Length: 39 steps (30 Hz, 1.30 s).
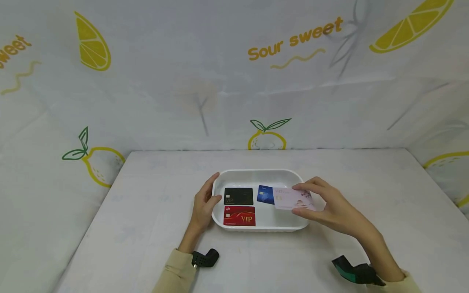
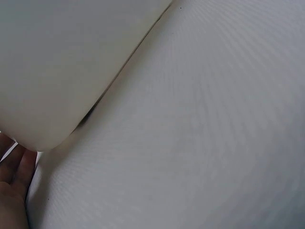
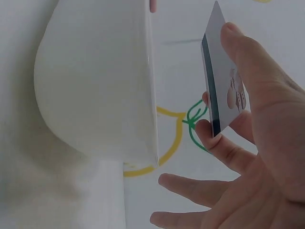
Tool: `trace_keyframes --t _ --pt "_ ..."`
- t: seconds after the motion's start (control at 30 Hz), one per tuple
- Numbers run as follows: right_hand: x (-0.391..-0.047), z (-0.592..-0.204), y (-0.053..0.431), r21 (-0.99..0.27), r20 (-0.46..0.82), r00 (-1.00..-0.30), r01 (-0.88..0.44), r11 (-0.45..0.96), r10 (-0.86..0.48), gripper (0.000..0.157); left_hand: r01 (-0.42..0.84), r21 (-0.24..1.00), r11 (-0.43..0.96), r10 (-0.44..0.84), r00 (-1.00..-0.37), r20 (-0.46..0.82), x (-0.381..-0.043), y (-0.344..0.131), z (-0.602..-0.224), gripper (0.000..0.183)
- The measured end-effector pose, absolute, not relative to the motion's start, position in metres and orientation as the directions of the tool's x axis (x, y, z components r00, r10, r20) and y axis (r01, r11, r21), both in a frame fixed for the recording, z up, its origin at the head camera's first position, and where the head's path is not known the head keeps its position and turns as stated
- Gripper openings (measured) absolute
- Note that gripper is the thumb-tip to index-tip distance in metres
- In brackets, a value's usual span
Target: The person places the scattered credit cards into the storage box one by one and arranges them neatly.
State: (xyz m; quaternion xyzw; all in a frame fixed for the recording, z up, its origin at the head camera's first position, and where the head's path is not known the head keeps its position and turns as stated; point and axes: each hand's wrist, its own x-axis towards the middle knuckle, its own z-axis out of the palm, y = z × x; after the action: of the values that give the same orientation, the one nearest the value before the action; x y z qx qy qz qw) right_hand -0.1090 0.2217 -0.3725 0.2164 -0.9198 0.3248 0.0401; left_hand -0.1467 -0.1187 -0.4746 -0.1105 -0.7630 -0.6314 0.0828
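A white tray (image 1: 271, 221) with rounded corners sits on the table. My left hand (image 1: 202, 205) holds its left end, thumb at the rim and fingers along the outside. Between thumb and fingers, my right hand (image 1: 335, 209) pinches a pale pink VIP card (image 1: 286, 199) by its right end, above the tray's right half. The right wrist view shows this card (image 3: 219, 76) raised past the tray's rim, its dark stripe facing that camera. In the tray lie a black VIP card (image 1: 238, 196), a red VIP card (image 1: 239, 216) below it, and a blue card (image 1: 265, 194) partly hidden by the pink one.
A white-covered table (image 1: 154, 228) carries the tray, with a straight back edge behind it. Beyond rises a white backdrop (image 1: 165, 89) printed with lemons and lettering. Black wrist devices (image 1: 206, 258) sit at both cuffs.
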Motion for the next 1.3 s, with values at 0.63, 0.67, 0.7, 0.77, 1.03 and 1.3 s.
trace_keyframes --t 0.63,0.67,0.7,0.77,1.03,1.3 --pt "-0.121 -0.387 0.190 -0.614 0.121 -0.914 -0.376 0.694 -0.388 0.050 0.274 0.944 0.185 0.065 -0.962 0.267 -0.146 -0.119 -0.472 0.062" --pt "-0.121 -0.388 0.189 -0.611 0.113 -0.918 -0.366 0.702 -0.381 0.050 0.274 0.943 0.186 0.064 -0.962 0.267 -0.146 -0.119 -0.473 0.062" --pt "-0.121 -0.388 0.187 -0.605 0.108 -0.921 -0.359 0.711 -0.374 0.050 0.275 0.943 0.187 0.064 -0.961 0.268 -0.146 -0.119 -0.473 0.062" --pt "-0.121 -0.389 0.184 -0.591 0.096 -0.927 -0.346 0.729 -0.363 0.050 0.276 0.943 0.189 0.063 -0.961 0.269 -0.146 -0.119 -0.474 0.062" --pt "-0.118 -0.397 0.177 -0.544 0.079 -0.932 -0.337 0.768 -0.353 0.045 0.270 0.945 0.183 0.067 -0.963 0.262 -0.146 -0.119 -0.474 0.063" --pt "-0.117 -0.394 0.177 -0.537 0.002 -0.931 -0.308 0.785 -0.364 0.040 0.273 0.945 0.179 0.072 -0.962 0.264 -0.148 -0.119 -0.475 0.064"
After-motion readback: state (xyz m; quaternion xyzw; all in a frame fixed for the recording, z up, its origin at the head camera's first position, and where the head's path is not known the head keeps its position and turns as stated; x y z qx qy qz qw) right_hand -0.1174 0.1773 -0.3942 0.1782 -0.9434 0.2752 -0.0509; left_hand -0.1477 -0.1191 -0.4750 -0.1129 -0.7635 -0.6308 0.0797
